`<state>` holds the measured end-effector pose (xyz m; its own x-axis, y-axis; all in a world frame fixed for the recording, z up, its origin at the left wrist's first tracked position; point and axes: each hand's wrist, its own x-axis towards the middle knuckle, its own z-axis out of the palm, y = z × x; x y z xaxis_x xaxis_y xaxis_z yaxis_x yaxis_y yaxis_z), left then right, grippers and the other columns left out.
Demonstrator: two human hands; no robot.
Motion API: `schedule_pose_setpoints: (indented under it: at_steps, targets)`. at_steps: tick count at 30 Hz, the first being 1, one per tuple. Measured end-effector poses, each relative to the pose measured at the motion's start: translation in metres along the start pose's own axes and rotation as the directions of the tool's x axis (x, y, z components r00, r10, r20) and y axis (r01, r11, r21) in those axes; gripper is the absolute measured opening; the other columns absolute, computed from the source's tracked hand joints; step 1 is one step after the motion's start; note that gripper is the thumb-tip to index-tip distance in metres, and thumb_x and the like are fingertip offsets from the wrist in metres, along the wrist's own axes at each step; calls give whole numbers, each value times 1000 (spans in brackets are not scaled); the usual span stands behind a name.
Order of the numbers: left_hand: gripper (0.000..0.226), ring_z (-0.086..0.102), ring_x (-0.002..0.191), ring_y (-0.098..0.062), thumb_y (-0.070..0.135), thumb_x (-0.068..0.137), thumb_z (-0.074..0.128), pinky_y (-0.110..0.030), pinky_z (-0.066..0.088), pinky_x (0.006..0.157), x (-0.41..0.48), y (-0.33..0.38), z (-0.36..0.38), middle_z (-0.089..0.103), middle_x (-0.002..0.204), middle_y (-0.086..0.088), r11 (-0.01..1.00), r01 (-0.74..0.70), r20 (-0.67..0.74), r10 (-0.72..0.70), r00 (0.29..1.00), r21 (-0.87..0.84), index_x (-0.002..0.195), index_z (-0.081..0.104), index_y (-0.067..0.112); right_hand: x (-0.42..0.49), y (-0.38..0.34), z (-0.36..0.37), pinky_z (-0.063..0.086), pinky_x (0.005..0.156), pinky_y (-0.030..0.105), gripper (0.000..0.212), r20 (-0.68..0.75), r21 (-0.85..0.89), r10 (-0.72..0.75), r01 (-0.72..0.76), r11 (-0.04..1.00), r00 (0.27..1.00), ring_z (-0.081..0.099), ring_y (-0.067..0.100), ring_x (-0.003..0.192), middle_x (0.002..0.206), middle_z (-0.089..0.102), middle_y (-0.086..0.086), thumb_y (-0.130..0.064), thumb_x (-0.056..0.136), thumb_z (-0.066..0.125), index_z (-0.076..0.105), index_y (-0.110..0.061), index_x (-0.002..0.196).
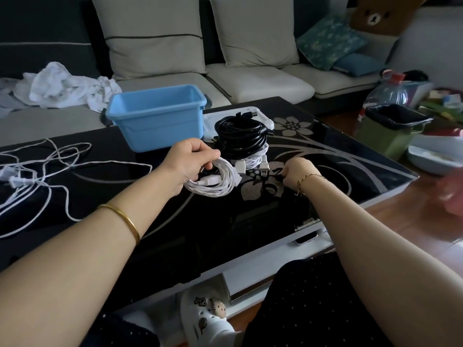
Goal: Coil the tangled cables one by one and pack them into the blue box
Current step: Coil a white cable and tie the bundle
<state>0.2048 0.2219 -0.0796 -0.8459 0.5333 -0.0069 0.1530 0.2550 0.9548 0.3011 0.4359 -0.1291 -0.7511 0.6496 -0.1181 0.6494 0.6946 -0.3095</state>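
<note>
My left grip curls round the white coil, held just over the middle of the counter in front of the blue box, which sits at the far edge. My right grip is fisted low on the counter. I cannot tell what it pinches. The coil looks light, limp and springy, so I'd clamp across all loops or it unwinds. A tangled white cable lies at the left edge.

Home living room: sofa, cushions, coffee table.
</note>
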Motion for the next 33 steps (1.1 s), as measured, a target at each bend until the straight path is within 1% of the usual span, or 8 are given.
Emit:
schedule_pose_setpoints:
  at_steps: [5, 9, 13, 17, 22, 29, 30, 33]
  targets:
    - [21, 35, 29, -1, 15, 87, 66, -15, 26, 35, 1, 0, -3, 52, 63, -4, 1000, -2, 10, 2, 1000, -9, 70, 55, 13, 3, -4, 4, 42, 67, 29, 9, -75, 34, 42, -39, 999, 996, 54, 28, 80, 95, 61, 12, -3, 83, 62, 67, -5, 90]
    - [20, 35, 29, -1, 16, 88, 66, -14, 26, 36, -1, 2, -7, 52, 64, -4, 1000, 0, 3, 0, 1000, -15, 71, 55, 14, -10, -21, -18, 46, 76, 35, 18, -190, 48, 32, -23, 999, 981, 51, 34, 107, 119, 50, 11, -12, 82, 60, 67, -6, 98]
    - [20, 37, 29, 0, 18, 88, 65, -14, 27, 36, -3, 5, -21, 53, 64, -3, 1000, -4, -39, 3, 999, -31, 72, 55, 14, -44, -65, -45, 35, 69, 28, 16, -288, 135, -283, 331, 934, 915, 49, 25, 94, 79, 57, 2, -21, 77, 57, 58, -12, 64]
    - [21, 37, 31, 0, 19, 88, 66, -15, 28, 37, -8, 2, -43, 54, 62, -3, 999, -4, -90, 1, 996, -39, 71, 55, 12, -73, -113, -49, 38, 61, 25, 8, -258, 322, -502, 564, 761, 825, 50, 17, 72, 67, 56, -1, -16, 79, 57, 58, -10, 73]
    - [22, 35, 29, 0, 17, 90, 64, -15, 26, 37, -15, -9, -78, 53, 63, -6, 996, 28, -193, -43, 980, -80, 71, 53, 10, -77, -157, -48, 35, 57, 12, 11, -206, 280, -668, 697, 660, 715, 46, 6, 60, 65, 52, -8, -12, 83, 57, 64, -19, 88]
    - [20, 40, 32, 1, 18, 89, 64, -15, 30, 38, -19, -24, -113, 54, 61, -3, 996, 28, -308, -55, 950, -89, 74, 54, 11, -68, -202, -23, 36, 65, 5, 17, -11, 223, -805, 786, 577, 594, 49, 2, 69, 77, 60, -14, -11, 88, 58, 70, -16, 99]
    - [21, 42, 35, -1, 17, 89, 65, -14, 30, 37, -19, -25, -115, 54, 61, -3, 995, 20, -325, -51, 944, -98, 72, 54, 11, -66, -209, -18, 39, 70, 7, 17, 7, 203, -813, 795, 572, 583, 52, 3, 75, 86, 65, -9, -12, 87, 59, 71, -17, 99]
    - [25, 46, 49, -10, 17, 87, 67, -18, 35, 43, -18, -29, -119, 54, 60, -2, 997, 15, -379, -43, 925, -76, 67, 53, 12, -64, -223, -5, 48, 86, 36, 18, 19, 95, -807, 802, 589, 590, 57, 17, 94, 101, 67, -2, -16, 87, 57, 71, -22, 97]
